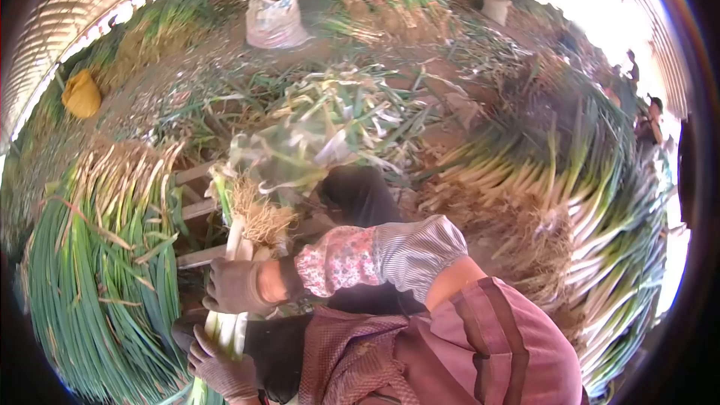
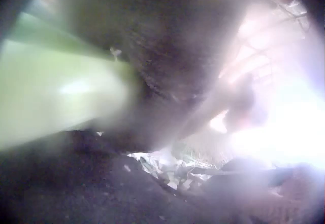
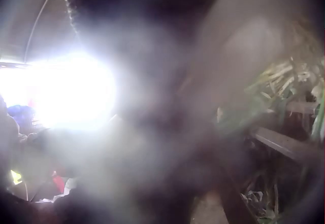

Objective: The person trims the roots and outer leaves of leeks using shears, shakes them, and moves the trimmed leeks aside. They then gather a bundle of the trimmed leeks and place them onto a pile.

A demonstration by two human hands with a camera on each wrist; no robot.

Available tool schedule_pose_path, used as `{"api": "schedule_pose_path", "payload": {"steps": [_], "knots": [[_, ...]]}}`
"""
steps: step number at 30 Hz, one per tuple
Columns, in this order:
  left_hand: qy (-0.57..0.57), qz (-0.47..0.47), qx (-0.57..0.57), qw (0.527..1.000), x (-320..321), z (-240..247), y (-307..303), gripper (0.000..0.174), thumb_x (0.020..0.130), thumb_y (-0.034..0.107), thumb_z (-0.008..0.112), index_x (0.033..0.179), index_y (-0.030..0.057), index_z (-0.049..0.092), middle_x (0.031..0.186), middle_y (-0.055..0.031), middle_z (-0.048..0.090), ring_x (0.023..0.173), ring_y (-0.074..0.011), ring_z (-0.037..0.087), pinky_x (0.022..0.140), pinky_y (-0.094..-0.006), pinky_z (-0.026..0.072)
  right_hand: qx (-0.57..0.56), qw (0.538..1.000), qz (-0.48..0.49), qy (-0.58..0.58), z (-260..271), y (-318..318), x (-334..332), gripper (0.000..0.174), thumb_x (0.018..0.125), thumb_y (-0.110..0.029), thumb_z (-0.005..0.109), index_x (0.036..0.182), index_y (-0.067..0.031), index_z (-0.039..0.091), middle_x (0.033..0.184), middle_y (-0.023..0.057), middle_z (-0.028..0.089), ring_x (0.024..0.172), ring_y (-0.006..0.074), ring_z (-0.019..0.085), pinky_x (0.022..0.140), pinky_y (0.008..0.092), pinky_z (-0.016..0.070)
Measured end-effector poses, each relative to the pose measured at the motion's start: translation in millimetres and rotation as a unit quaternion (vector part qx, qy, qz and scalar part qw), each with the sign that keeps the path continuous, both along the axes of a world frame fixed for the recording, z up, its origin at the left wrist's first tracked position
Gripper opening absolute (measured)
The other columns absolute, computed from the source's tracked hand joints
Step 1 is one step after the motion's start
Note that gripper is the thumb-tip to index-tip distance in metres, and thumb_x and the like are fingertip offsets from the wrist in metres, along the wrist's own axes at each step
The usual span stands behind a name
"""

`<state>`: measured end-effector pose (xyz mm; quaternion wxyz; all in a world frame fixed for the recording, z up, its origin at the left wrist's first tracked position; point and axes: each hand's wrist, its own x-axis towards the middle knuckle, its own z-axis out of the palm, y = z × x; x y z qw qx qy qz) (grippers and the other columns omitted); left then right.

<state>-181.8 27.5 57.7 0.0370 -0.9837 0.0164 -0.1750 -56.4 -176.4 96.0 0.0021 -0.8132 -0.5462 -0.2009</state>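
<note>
A few thick green onions (image 1: pixel 235 236) lie across the lap, their white stems running down between both hands and a tuft of pale roots (image 1: pixel 259 214) near the top. My gloved right hand (image 1: pixel 238 286) grips the white stems in the middle. Lower down, the gloved left hand (image 1: pixel 223 372) has its fingers wrapped over the same stalks. In the left wrist view, a blurred pale green stalk (image 2: pixel 61 92) comes out beside the dark glove. The right wrist view is mostly dark blur and glare, and the stems are hidden there.
A large row of green onions (image 1: pixel 105 270) lies at left beside wooden slats (image 1: pixel 201 210). Another long pile (image 1: pixel 600 255) fills the right. Stripped leaves (image 1: pixel 360 112) heap in front. A white sack (image 1: pixel 274 19) and a yellow sack (image 1: pixel 81 94) stand farther back. People (image 1: pixel 651 124) are at far right.
</note>
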Motion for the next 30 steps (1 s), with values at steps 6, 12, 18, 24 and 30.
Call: {"api": "schedule_pose_path", "payload": {"steps": [6, 12, 18, 24, 30], "knots": [[-0.127, -0.039, 0.027, 0.991, 26.3, 85.5, -33.2, 0.089, 0.073, 0.04, 0.067, 0.15, 0.0071, 0.036, 0.13, -0.0184, 0.053, 0.113, -0.0396, 0.053, 0.093, -0.0529, 0.0414, 0.063, 0.978, -0.111, -0.167, 85.9, -33.0, -16.4, 0.033, 0.081, -0.026, 0.064, 0.108, -0.006, 0.064, 0.078, 0.0033, 0.067, 0.074, 0.0243, 0.065, 0.075, 0.0458, 0.0468], [-0.118, -0.319, -0.24, 0.909, -6.5, 89.5, -111.6, 0.064, 0.076, 0.018, 0.083, 0.131, 0.0004, 0.057, 0.106, -0.0205, 0.066, 0.093, -0.0402, 0.065, 0.078, -0.0459, 0.0536, 0.068, 0.968, -0.137, -0.201, 100.3, -98.9, -8.0, 0.026, 0.074, -0.023, 0.068, 0.092, -0.0032, 0.066, 0.067, 0.0021, 0.064, 0.065, 0.0277, 0.065, 0.064, 0.0468, 0.0471], [0.402, -0.089, -0.803, 0.431, -7.3, 26.6, -172.8, 0.072, 0.098, 0.052, 0.046, 0.151, 0.0043, 0.032, 0.139, -0.0177, 0.05, 0.127, -0.0346, 0.05, 0.106, -0.0524, 0.0386, 0.073, 0.967, -0.152, -0.193, 88.5, -117.9, -32.1, 0.03, 0.071, -0.03, 0.07, 0.085, -0.0031, 0.068, 0.066, 0.0057, 0.064, 0.072, 0.0272, 0.068, 0.087, 0.0393, 0.0526], [0.236, -0.156, -0.88, 0.382, 12.7, 33.2, -159.3, 0.064, 0.102, 0.043, 0.043, 0.152, 0.0054, 0.03, 0.147, -0.019, 0.042, 0.131, -0.0315, 0.049, 0.107, -0.05, 0.0398, -0.06, 0.949, -0.308, 0.0, 124.7, -178.4, -82.3, 0.066, 0.074, -0.031, 0.074, 0.132, -0.0066, 0.055, 0.08, 0.0057, 0.068, 0.08, 0.0266, 0.07, 0.071, 0.0477, 0.0509], [0.132, -0.46, -0.777, 0.409, 63.2, 134.0, -169.6, 0.059, 0.103, 0.034, 0.045, 0.153, 0.0068, 0.03, 0.153, -0.02, 0.037, 0.132, -0.0307, 0.05, 0.107, -0.0468, 0.0426, 0.115, 0.834, -0.525, -0.126, 186.6, -270.9, -187.6, 0.054, 0.075, -0.029, 0.071, 0.123, -0.0105, 0.056, 0.082, 0.0078, 0.069, 0.076, 0.032, 0.07, 0.067, 0.0502, 0.0529]]}}
